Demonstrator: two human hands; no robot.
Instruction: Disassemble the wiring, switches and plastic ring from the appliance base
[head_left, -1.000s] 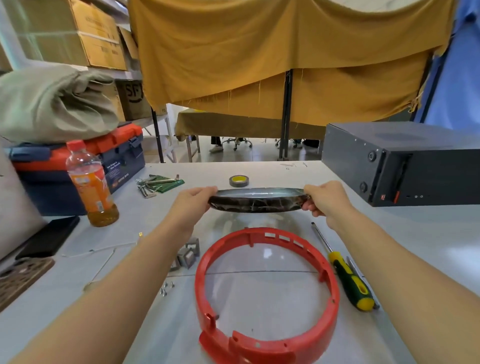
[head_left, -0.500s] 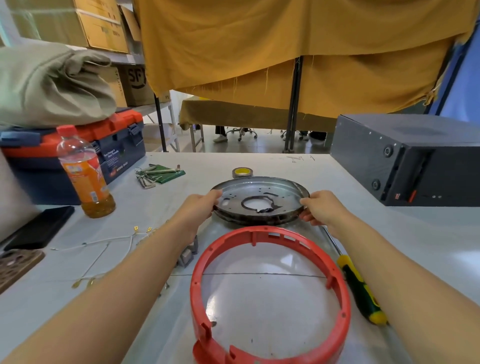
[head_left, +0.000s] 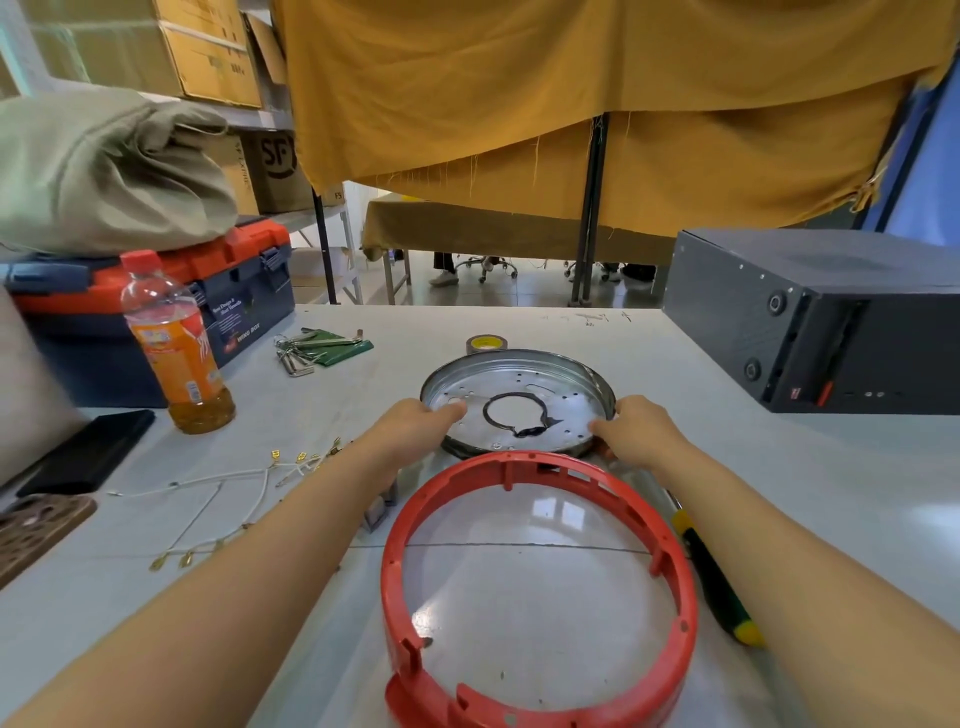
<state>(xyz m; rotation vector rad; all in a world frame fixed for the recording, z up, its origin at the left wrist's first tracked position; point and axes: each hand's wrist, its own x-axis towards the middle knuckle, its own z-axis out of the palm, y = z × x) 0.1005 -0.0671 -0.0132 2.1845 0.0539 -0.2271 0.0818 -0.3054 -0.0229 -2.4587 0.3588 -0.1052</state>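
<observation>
The round metal appliance base (head_left: 524, 387) lies flat on the white table (head_left: 779, 467), hollow side up, with a dark ring around its centre hole. My left hand (head_left: 415, 423) grips its left rim, thumb over the edge. My right hand (head_left: 636, 428) holds the right rim. The red plastic ring (head_left: 670, 566) lies apart from the base, nearer to me on the table. White wiring with brass terminals (head_left: 249, 478) is spread on the table to the left. Small metal switch parts (head_left: 379, 512) peek out beside my left forearm.
A green-and-yellow screwdriver (head_left: 719, 587) lies right of the red ring. A black box (head_left: 831, 322) stands at the right. An orange drink bottle (head_left: 176, 353), a toolbox (head_left: 244, 301), hex keys (head_left: 311, 348), a tape roll (head_left: 485, 343) and a black phone (head_left: 88, 452) sit left and behind.
The metal base was held up edge-on above the table; both hands have tipped it flat and lowered it onto the table behind the red ring.
</observation>
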